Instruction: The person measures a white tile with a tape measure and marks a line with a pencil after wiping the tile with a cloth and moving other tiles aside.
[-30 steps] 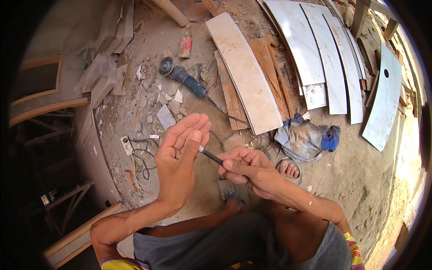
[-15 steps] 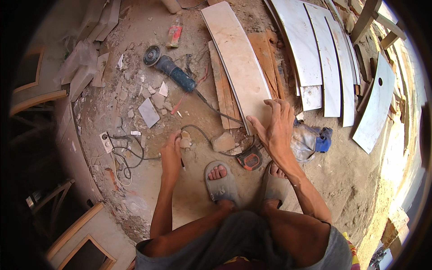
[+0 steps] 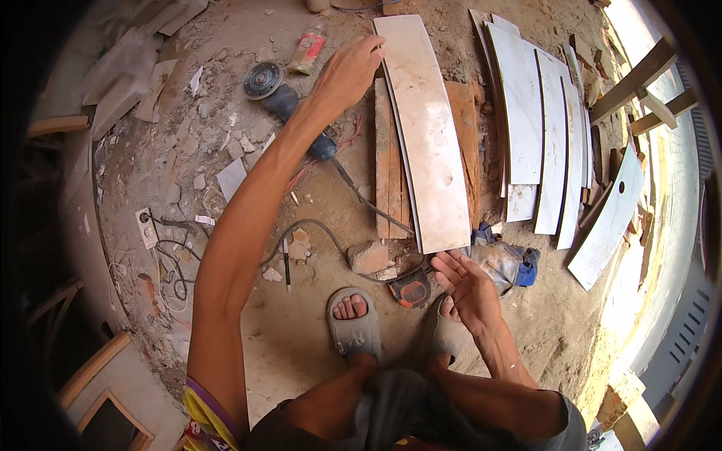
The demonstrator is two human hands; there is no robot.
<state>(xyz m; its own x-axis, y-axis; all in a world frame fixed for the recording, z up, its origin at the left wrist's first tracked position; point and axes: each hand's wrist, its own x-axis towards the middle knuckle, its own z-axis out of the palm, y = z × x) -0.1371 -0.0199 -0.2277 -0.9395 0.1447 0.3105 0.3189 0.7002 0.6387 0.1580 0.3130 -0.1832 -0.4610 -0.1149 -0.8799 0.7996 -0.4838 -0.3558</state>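
Note:
A long pale tile strip (image 3: 429, 143) lies across rough wooden boards (image 3: 386, 188). My left hand (image 3: 350, 71) reaches to its far left corner, fingers bent round the edge. By the near end of the strip, my right hand (image 3: 468, 289) is turned palm up, fingers spread with nothing in them. Partly hidden beneath my left forearm is a blue angle grinder (image 3: 280, 101) with its disc upward. A dark pen (image 3: 286, 267) rests on the ground. Between my feet and the strip sits a black and orange tape measure (image 3: 411, 289).
Several white tile strips (image 3: 519, 113) lie at the right, with a holed piece (image 3: 613, 214) beyond. A cloth bundle (image 3: 502, 263) is beside my right hand. The grinder's cable (image 3: 316, 225) runs past a stone (image 3: 368, 257). A socket block (image 3: 147, 228) and rubble are at left.
My left hand has gone from near the pen to the strip's far end. My right hand has turned palm up and drawn back to the near end. The view has shifted.

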